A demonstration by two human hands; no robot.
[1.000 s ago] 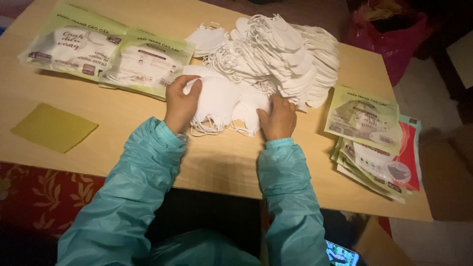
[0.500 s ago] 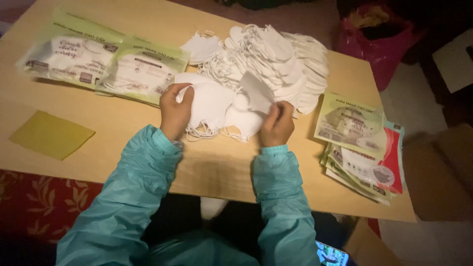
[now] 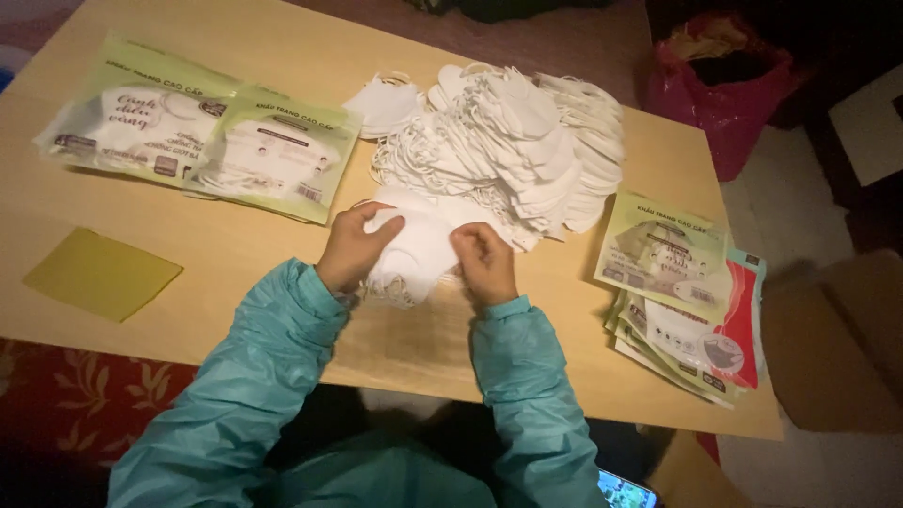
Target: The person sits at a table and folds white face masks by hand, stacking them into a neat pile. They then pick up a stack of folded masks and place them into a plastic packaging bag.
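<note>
Two hands now meet on one small stack of white masks (image 3: 419,252) near the counter (image 3: 235,245) middle. Left hand (image 3: 353,249) and right hand (image 3: 484,263), half a second ago spread apart, pinch its edges; the stack looks squared, gathered.

A light wooden bench (image 3: 235,240) fills most of the frame. At upper left lie two green-edged packets of masks (image 3: 202,141), side by side. A yellow sheet (image 3: 102,274) lies flat at left. A heap of loose white masks (image 3: 513,141) sits at upper centre. At right, near the edge, rests a stack of packets (image 3: 677,296), fanned.
</note>
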